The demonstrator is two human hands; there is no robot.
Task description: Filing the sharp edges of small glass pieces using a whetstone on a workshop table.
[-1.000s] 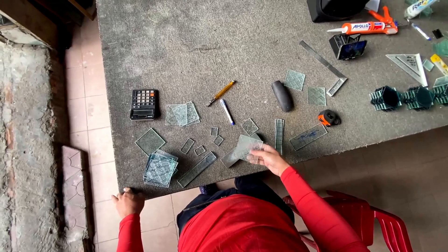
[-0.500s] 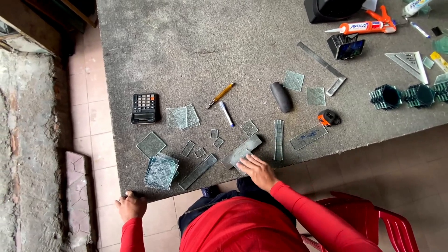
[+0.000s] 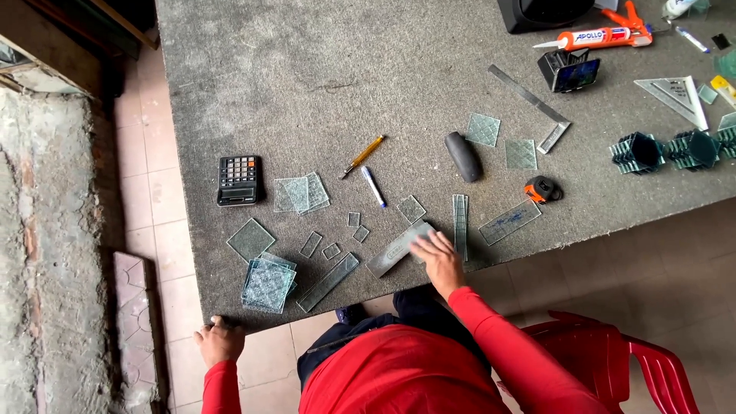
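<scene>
Our right hand (image 3: 438, 257) lies flat, fingers spread, pressing on a glass strip (image 3: 397, 250) near the front edge of the grey worktop (image 3: 307, 84); it grips nothing. Our left hand (image 3: 220, 340) curls over the worktop's front corner, just below a stack of glass squares (image 3: 268, 284). We sit by a red chair (image 3: 613, 356) on a tiled floor (image 3: 149, 207).

A small glass-cutting workshop: cut glass squares (image 3: 267, 284) and strips (image 3: 460, 225) litter a rough grey desk (image 3: 322, 69), with a steel square (image 3: 530, 100), tape measure (image 3: 543, 188) and sealant gun (image 3: 606, 34).
</scene>
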